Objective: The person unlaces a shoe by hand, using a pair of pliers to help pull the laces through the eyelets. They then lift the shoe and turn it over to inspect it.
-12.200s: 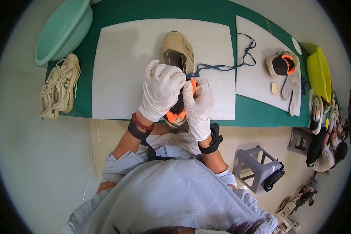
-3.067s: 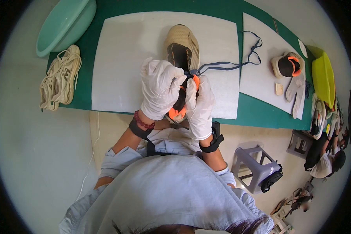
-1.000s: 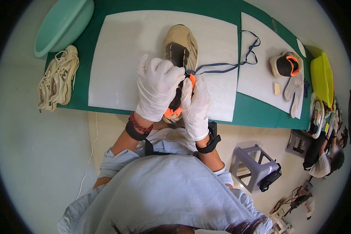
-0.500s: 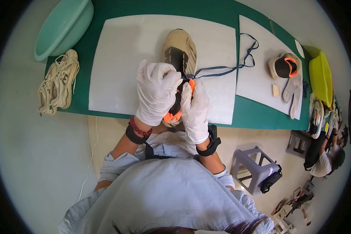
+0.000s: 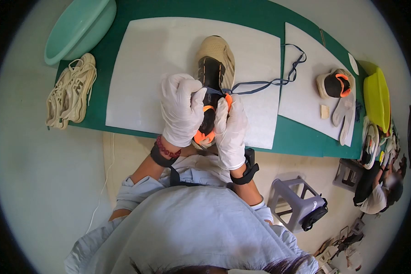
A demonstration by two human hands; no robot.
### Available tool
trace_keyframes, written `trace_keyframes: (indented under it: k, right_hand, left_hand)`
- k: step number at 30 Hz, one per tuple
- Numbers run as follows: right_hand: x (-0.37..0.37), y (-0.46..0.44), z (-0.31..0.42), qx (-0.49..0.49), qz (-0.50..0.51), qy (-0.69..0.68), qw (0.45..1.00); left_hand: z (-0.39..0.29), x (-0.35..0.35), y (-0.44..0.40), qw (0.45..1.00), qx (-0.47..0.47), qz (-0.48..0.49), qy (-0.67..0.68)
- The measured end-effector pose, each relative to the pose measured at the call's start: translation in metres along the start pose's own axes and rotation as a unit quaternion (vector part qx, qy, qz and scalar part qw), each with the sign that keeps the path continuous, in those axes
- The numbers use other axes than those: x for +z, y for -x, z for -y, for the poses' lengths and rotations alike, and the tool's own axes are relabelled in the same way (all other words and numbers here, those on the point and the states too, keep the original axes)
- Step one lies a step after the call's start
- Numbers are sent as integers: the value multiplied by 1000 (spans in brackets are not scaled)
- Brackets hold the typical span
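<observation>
A tan sneaker (image 5: 216, 48) with a black tongue and orange lining lies toe away from me on a white board (image 5: 137, 68). A dark blue shoelace (image 5: 260, 86) crosses its upper and trails off to the right in loops. My left hand (image 5: 181, 109), in a white glove, pinches the lace on the shoe's left side. On the opposite side, my gloved right hand (image 5: 231, 132) is closed on the shoe's orange-lined eyelet edge, beside where the lace passes. The heel lies partly hidden between my wrists.
At right, a second board (image 5: 301, 100) holds the other sneaker (image 5: 334, 84), insoles (image 5: 345, 114) and a small beige block (image 5: 324, 112). White sneakers (image 5: 73, 91) and a green basin (image 5: 80, 32) are at left. A yellow-green basin (image 5: 376, 93), stool (image 5: 297, 201) and another person (image 5: 379, 196) are at right.
My left hand has drawn back a little to the left and down, uncovering the tongue and a stretch of lace. My right hand stays at the shoe's edge. The view has shifted slightly.
</observation>
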State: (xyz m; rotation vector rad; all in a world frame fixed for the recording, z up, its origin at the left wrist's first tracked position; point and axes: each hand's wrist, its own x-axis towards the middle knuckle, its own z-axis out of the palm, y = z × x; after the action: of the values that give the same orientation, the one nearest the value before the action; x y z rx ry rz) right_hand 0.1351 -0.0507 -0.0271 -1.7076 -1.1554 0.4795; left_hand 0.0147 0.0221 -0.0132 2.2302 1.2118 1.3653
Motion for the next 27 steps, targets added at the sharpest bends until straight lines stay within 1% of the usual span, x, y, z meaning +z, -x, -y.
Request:
trace_keyframes:
  k: [2, 8, 11, 14, 17, 18, 21, 23, 27]
  right_hand:
    - [0, 0, 0, 3, -1, 2, 1000]
    - [-1, -1, 3, -4, -5, 5, 1000]
    - [-2, -1, 4, 5, -3, 11, 1000]
    - [0, -1, 6, 11, -6, 16, 1000]
    - [1, -1, 2, -8, -11, 21, 1000]
    - [1, 0, 1, -7, -7, 21, 1000]
    - [0, 0, 0, -8, -2, 26, 1000]
    - [-1, 1, 2, -8, -7, 35, 999]
    - [1, 0, 2, -5, -7, 12, 1000]
  left_hand:
    - [0, -2, 0, 1000, 16, 0, -16]
    - [3, -1, -4, 999, 23, 0, -27]
    - [-2, -7, -10, 991, -7, 75, -112]
    - [-19, -24, -23, 991, 11, 87, -100]
    - [-33, -32, -31, 977, 106, 125, -136]
    - [-36, -27, -30, 968, 126, 131, -172]
    - [-27, -17, -28, 958, 135, 138, -213]
    - [-21, -15, -27, 963, 129, 142, -188]
    - [-12, -5, -21, 972, 114, 132, -155]
